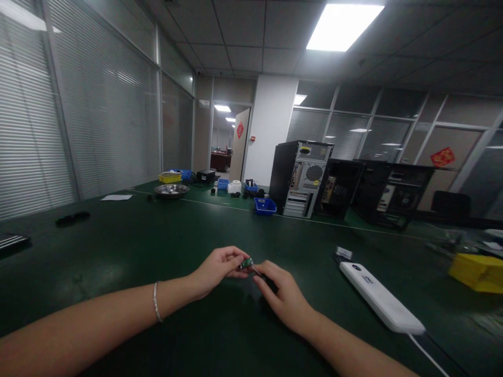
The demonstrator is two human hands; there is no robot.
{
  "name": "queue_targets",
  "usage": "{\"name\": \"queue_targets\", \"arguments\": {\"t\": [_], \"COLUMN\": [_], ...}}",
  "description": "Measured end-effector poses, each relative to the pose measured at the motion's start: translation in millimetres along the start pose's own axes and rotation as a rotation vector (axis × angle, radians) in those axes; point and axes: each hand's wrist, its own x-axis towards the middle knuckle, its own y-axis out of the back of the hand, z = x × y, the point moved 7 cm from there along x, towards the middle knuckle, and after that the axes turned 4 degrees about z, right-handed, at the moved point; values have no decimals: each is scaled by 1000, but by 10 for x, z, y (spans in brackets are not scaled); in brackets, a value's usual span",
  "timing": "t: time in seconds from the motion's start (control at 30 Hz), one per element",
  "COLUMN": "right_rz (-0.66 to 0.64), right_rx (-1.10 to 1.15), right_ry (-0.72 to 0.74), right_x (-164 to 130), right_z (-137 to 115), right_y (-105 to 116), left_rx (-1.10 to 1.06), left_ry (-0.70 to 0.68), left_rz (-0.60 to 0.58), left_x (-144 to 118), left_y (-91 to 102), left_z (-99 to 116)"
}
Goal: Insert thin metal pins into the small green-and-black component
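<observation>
Over the green table, my left hand (222,269) pinches a small green circuit board (246,263) between thumb and fingers. My right hand (286,293) is closed around a small screwdriver (271,284) with a dark handle. Its thin metal shaft points left, and the tip meets or nearly meets the board's right end. At this size I cannot make out the parts on the board. Both hands are close together, slightly above the tabletop.
A white elongated device (381,296) with a cable lies to the right, near a yellow bin (477,272). Computer towers (302,178) stand behind a blue tray (265,206). Far left are a metal bowl (172,191), white paper (116,197) and a dark object (73,218).
</observation>
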Motion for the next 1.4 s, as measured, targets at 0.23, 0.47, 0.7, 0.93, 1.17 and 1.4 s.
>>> {"name": "queue_targets", "arguments": {"t": [0.23,0.47,0.7,0.93,1.17,1.4], "right_rz": [-10,13,28,21,24,39], "right_rx": [-21,37,32,-24,-23,-37], "right_ry": [1,-22,-30,5,0,2], "right_x": [-12,-24,-27,-32,-32,-50], "right_z": [-12,-27,12,-9,-9,11], "right_y": [2,46,87,97,110,110], "left_rx": [149,144,112,104,209,156], "left_ry": [36,39,-43,-144,-219,-165], "left_rz": [-18,-122,-69,-47,-34,-35], "left_x": [-14,-26,-5,57,-16,13], "left_y": [21,-62,-20,66,35,18], "left_z": [0,5,76,49,121,79]}}
